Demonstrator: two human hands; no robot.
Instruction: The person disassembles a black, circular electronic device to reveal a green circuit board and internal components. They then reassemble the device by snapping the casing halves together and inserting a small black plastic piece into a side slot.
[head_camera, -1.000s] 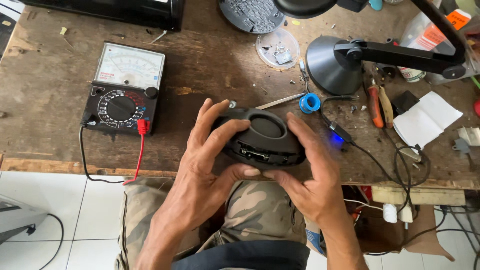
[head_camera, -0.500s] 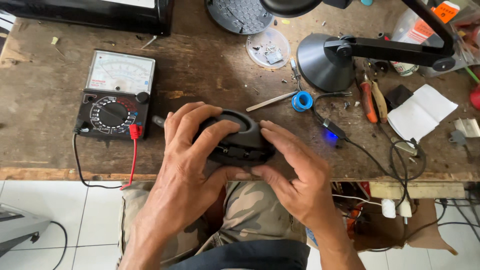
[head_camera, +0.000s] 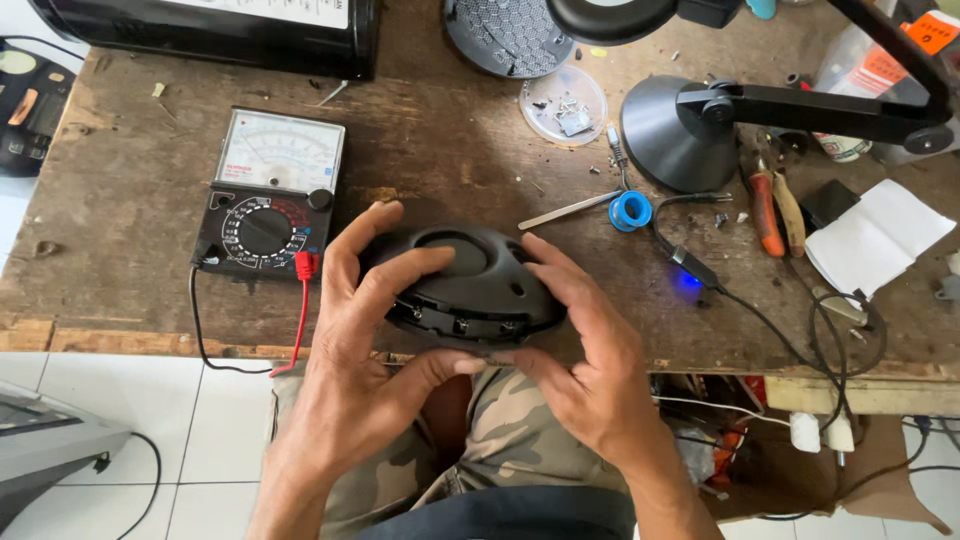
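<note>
Head view: a black oval casing (head_camera: 470, 285) sits at the near edge of the tabletop (head_camera: 130, 190), gripped from both sides. The left hand (head_camera: 365, 350) wraps its left end, fingers over the top, thumb pressed beneath. The right hand (head_camera: 585, 365) clasps the right end likewise. Just left lies a meter (head_camera: 270, 195) with a red lead (head_camera: 300, 300); toward the far right edge stands a black lamp base (head_camera: 670, 135).

analog multimeter (head_camera: 270, 195), blue solder spool (head_camera: 631, 211), pliers (head_camera: 776, 210) and lamp base (head_camera: 675, 132) on wooden bench (head_camera: 140, 170).
</note>
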